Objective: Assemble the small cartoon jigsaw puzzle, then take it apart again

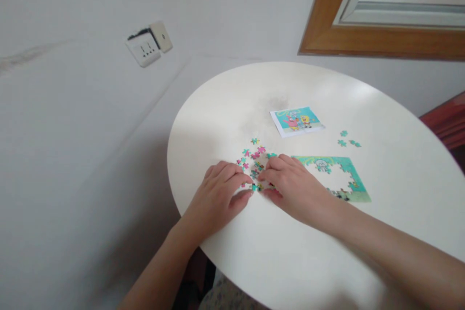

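Note:
Both of my hands rest on a round white table (290,261). My left hand (218,196) lies palm down, its fingertips touching a cluster of loose pink and teal puzzle pieces (254,160). My right hand (294,186) sits just right of that cluster, fingers curled and pressed together over a few pieces at its tips. Directly right of my right hand lies a partly assembled puzzle (341,179) with a green border and an unfilled white middle; the hand covers its left edge.
A small reference picture card (297,121) lies farther back on the table. Three loose teal pieces (348,140) sit right of it. A wall socket (148,44) is on the wall to the left, a wooden window frame (363,38) at top right.

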Demonstrator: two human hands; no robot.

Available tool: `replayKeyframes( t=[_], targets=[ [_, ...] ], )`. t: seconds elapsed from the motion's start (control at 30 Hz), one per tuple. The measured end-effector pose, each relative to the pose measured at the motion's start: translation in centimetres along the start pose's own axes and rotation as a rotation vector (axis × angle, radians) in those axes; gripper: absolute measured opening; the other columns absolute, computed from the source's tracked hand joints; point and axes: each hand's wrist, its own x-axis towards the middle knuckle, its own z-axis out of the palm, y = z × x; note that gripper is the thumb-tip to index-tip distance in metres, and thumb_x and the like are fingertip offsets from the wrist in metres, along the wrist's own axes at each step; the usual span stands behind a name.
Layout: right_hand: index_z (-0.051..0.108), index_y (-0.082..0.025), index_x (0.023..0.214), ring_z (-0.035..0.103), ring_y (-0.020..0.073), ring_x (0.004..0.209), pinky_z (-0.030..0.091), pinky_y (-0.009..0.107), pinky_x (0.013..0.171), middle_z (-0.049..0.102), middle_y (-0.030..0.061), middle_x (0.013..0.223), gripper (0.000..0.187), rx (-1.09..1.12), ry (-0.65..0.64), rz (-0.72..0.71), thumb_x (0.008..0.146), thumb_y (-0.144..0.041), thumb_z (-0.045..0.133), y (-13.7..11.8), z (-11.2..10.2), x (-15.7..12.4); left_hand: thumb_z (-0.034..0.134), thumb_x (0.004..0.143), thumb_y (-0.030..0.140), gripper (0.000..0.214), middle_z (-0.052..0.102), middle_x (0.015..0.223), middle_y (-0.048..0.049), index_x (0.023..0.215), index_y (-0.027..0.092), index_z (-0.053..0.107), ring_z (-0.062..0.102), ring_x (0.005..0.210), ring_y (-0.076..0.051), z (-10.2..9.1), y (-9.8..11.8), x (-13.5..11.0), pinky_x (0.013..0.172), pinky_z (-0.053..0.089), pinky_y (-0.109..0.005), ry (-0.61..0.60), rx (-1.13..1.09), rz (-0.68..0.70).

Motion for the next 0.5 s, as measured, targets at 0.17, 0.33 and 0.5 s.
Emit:
replayKeyframes(
  t=[0.17, 0.33, 0.5],
  targets=[
    [0.070, -0.020, 0.091, 0.054, 0.0224, 0.095, 0.039, 0.036, 0.082, 0.062, 0.0065, 0.094, 0.014, 0.034, -0.048, 0.057, 0.088, -0.015, 0.057, -0.34, 0.03, 0.32, 0.062, 0.087, 0.023, 0.012, 0.060, 0.100, -0.0039, 0.099, 0.020, 0.063, 0.051, 0.100, -0.022, 0.01, -0.01, 0.11, 0.090, 0.039, -0.040, 0.002, -0.024, 0.017],
    [0.069, -0.017, 0.091, 0.054, 0.0227, 0.097, 0.040, 0.037, 0.088, 0.062, 0.0078, 0.096, 0.015, 0.102, -0.083, 0.113, 0.087, -0.012, 0.056, -0.52, -0.10, 0.49, 0.062, 0.087, 0.023, 0.014, 0.060, 0.100, -0.0044, 0.101, 0.019, 0.062, 0.051, 0.100, -0.023, 0.09, -0.18, 0.00, 0.089, 0.040, -0.040, 0.004, -0.020, 0.020],
    [0.067, -0.017, 0.092, 0.054, 0.0224, 0.097, 0.041, 0.038, 0.090, 0.061, 0.0072, 0.096, 0.015, 0.152, -0.041, 0.099, 0.087, -0.011, 0.055, -0.34, 0.39, 0.16, 0.062, 0.087, 0.024, 0.017, 0.059, 0.101, -0.0051, 0.103, 0.019, 0.062, 0.051, 0.100, -0.023, 0.07, -0.18, -0.02, 0.090, 0.040, -0.040, 0.013, -0.019, 0.049]
  ],
)
